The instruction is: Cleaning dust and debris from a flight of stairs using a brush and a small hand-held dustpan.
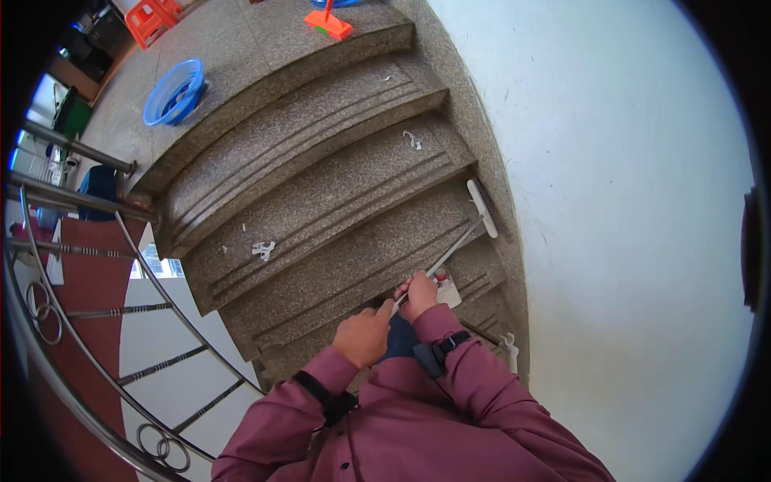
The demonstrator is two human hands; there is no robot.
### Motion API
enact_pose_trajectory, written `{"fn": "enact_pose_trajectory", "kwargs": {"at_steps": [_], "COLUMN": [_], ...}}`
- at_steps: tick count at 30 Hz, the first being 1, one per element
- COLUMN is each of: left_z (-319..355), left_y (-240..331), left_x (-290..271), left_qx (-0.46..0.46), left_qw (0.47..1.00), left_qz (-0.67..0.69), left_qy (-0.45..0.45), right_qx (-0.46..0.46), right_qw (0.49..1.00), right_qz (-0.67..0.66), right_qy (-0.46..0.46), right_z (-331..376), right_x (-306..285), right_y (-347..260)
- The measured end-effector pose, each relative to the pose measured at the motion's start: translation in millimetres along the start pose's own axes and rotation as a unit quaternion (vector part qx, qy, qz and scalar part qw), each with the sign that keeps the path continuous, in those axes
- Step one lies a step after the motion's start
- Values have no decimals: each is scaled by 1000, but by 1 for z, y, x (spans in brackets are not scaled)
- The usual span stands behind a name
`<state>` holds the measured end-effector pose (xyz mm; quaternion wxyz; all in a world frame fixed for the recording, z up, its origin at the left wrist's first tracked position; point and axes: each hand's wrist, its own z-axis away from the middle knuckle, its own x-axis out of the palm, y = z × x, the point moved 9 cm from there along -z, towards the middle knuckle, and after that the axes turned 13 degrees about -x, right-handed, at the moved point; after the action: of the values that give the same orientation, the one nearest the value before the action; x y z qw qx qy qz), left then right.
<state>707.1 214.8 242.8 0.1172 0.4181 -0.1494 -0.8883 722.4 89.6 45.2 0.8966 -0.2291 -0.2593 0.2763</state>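
My left hand point(363, 333) is wrapped round the upper end of a broom's grey handle. Farther down the same handle, my right hand point(419, 295) grips it too. The broom point(484, 209) has a white head with dark bristles, which rests against the right end of a stair step by the wall. Just beyond my right hand shows part of a whitish, flat-edged thing point(450, 294) with something red on it; it may be a dustpan, but my hand covers much of it. White paper scraps point(263, 251) lie on a step ahead to the left, and more scraps point(413, 140) on a higher step.
Curved speckled stone steps point(321, 177) rise ahead. A metal railing point(80, 434) runs along the left, a white wall point(626, 241) along the right. On the landing are a blue basin point(195, 90), an orange broom point(331, 25) and a red plastic stool point(144, 20).
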Motion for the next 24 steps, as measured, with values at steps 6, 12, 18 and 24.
{"fn": "enact_pose_trajectory", "kwargs": {"at_steps": [6,12,18,24], "left_z": [-65,-60,-31,14], "left_y": [29,39,54,33], "left_x": [-8,-2,-8,-32], "left_qx": [42,0,-29,-46], "left_qw": [985,980,983,981], "left_qz": [161,190,165,161], "left_qy": [-37,-52,-77,-98], "right_qx": [-100,-65,-20,44], "right_qw": [988,979,978,978], "right_qz": [112,188,205,204], "right_qy": [23,49,-45,14], "right_z": [-64,-69,-65,11], "right_x": [7,-2,-13,18], "right_y": [-51,-56,-36,-24]}}
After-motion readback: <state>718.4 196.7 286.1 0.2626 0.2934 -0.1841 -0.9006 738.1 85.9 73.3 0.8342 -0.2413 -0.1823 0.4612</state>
